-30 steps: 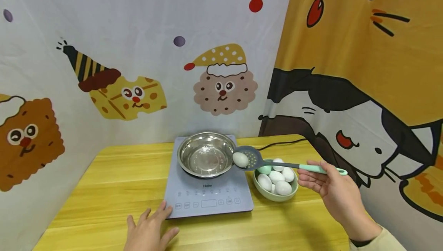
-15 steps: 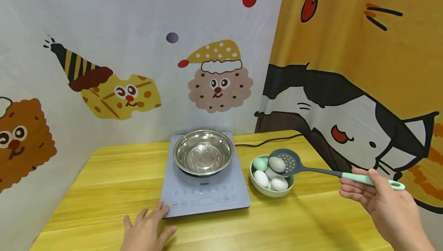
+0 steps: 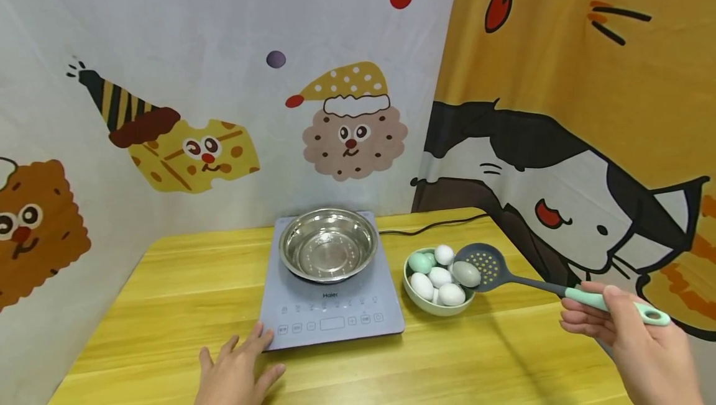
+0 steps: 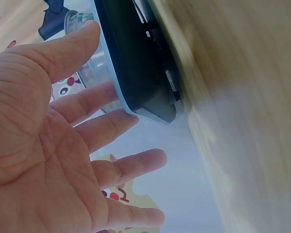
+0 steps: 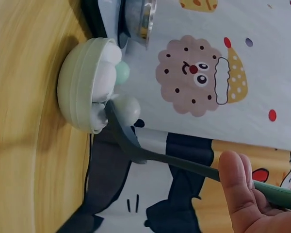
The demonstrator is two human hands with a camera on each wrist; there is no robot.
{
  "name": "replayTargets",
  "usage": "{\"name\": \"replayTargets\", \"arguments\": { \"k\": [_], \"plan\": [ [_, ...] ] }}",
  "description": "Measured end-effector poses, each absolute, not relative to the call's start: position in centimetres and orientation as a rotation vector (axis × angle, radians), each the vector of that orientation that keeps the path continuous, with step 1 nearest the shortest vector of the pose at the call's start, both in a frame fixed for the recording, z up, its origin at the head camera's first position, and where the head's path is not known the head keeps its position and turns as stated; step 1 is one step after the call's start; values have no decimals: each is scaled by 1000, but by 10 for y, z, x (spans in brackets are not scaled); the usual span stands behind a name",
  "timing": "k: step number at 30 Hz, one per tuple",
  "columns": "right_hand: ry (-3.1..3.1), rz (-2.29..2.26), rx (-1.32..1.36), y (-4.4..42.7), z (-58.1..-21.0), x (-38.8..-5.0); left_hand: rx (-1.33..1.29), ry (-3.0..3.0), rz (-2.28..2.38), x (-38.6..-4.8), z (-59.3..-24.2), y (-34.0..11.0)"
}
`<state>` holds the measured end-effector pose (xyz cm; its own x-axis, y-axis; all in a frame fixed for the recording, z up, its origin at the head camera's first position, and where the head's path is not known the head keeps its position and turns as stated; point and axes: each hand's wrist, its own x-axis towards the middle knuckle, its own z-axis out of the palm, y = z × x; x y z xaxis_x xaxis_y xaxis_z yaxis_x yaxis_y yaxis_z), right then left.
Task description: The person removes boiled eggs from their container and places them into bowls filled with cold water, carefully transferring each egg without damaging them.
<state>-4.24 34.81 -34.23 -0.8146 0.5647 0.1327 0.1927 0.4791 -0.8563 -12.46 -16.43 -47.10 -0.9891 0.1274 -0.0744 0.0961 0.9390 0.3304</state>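
My right hand [image 3: 643, 336] grips the mint-green handle of a dark grey skimmer [image 3: 485, 265]. A greyish-looking egg [image 3: 466, 274] lies in the skimmer's head, at the right rim of a pale green bowl [image 3: 439, 310]. White eggs [image 3: 422, 286] and mint-green eggs [image 3: 419, 263] fill that bowl. In the right wrist view the egg [image 5: 127, 110] rests on the skimmer head close against the bowl. My left hand [image 3: 234, 368], fingers spread, touches the front left corner of a Haier induction cooker [image 3: 335, 305]. A steel basin [image 3: 329, 246] stands on the cooker.
A black cord [image 3: 431, 228] runs from behind the cooker toward the right. The yellow wood-grain table [image 3: 184, 293] ends at a printed curtain [image 3: 224, 51] at the back and sides. The bowl stands just right of the cooker.
My right hand has carried the skimmer and its egg rightward, from beside the basin's rim across the bowl to the bowl's right edge. My left hand stays at the cooker's corner.
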Motion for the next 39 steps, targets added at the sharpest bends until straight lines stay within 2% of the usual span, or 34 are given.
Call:
{"name": "replayTargets", "arguments": {
  "k": [6, 14, 27, 39],
  "plan": [
    [-2339, 980, -645, 316, -346, -36, 173, 3007, 511, -124, -472, -165],
    [-2289, 888, -617, 286, -354, -27, 179, 3009, 523, -123, -472, -164],
    [-2073, 885, -509, 280, -358, -24, 192, 3039, 538, -121, -472, -164],
    [-2091, 899, -639, 288, -364, -22, 184, 3034, 534, -120, -473, -165]
  ]
}}
